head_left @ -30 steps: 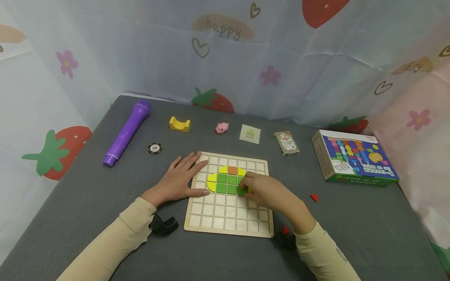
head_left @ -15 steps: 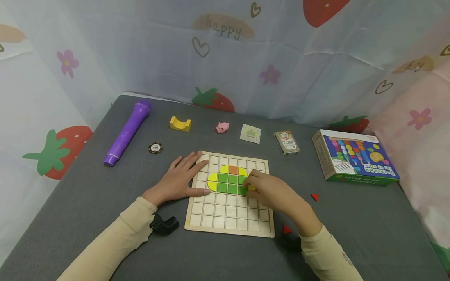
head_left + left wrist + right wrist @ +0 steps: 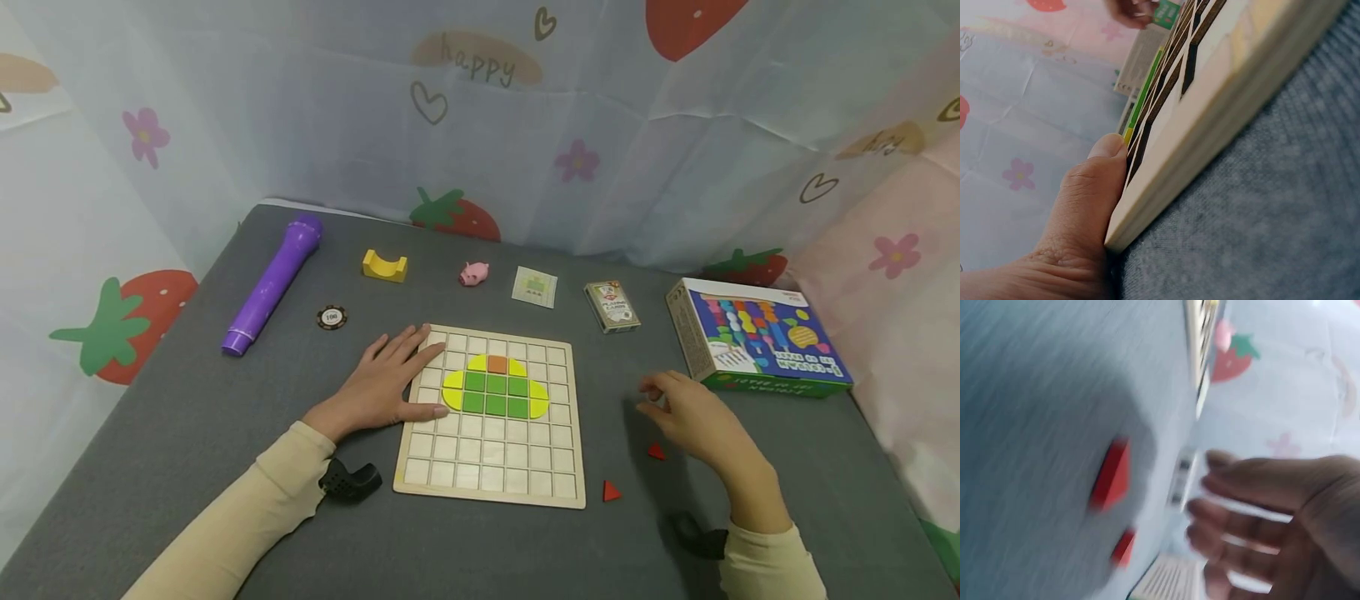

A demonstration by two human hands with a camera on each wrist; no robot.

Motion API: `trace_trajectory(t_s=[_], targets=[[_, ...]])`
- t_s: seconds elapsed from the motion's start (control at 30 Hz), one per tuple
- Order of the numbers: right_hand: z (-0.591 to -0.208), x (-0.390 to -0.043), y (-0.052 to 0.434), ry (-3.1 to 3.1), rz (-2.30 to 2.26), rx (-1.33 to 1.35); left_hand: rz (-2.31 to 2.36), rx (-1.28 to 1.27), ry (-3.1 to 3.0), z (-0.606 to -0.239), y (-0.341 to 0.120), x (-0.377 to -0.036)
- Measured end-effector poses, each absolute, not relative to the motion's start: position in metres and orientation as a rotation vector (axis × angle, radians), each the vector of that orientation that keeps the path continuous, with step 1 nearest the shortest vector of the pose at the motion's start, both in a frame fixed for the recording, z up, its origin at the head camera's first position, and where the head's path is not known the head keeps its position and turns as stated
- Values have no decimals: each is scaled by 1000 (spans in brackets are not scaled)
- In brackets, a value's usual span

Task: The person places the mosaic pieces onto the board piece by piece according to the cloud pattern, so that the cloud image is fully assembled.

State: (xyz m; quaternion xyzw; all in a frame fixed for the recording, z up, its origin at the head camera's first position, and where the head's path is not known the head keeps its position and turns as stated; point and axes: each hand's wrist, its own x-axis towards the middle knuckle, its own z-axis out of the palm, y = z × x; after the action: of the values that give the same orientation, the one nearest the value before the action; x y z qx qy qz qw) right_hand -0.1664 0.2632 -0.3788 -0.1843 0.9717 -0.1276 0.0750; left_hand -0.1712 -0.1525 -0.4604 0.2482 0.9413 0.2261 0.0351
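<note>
Pressing flat on the wooden grid puzzle board (image 3: 491,467), your left hand (image 3: 382,385) lies with straight fingers spread over the board's nine o'clock edge; the left wrist view shows the thumb (image 3: 1088,194) against the board's side wall. That grip is wide and holds nothing. The board sits at the middle of the grey cloth surface (image 3: 187,417), with a patch of green, yellow and orange tiles (image 3: 495,389) set in its upper rows.

Your right hand (image 3: 693,417) is off the board at three o'clock of it, above the surface, fingers loosely curled. The right wrist view is blurred, so you cannot tell whether that grip pinches anything. One small red triangle tile (image 3: 656,452) lies just beside the hand at its seven o'clock; another red triangle (image 3: 611,492) lies near the board's five o'clock corner. The colourful bead-game box (image 3: 757,346) stands at the hand's one o'clock.
</note>
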Motion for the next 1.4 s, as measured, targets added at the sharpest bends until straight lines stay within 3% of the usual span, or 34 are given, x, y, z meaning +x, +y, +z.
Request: trace_trajectory(t_s=[0.3, 0.67, 1.4], targets=[[-387, -159, 300, 2786, -262, -314, 693, 759, 2890, -459, -152, -170], [-397, -155, 297, 2828, -403, -518, 688, 756, 2889, -459, -152, -170], [-389, -161, 271, 2762, -512, -608, 694, 754, 2878, -458, -153, -171]])
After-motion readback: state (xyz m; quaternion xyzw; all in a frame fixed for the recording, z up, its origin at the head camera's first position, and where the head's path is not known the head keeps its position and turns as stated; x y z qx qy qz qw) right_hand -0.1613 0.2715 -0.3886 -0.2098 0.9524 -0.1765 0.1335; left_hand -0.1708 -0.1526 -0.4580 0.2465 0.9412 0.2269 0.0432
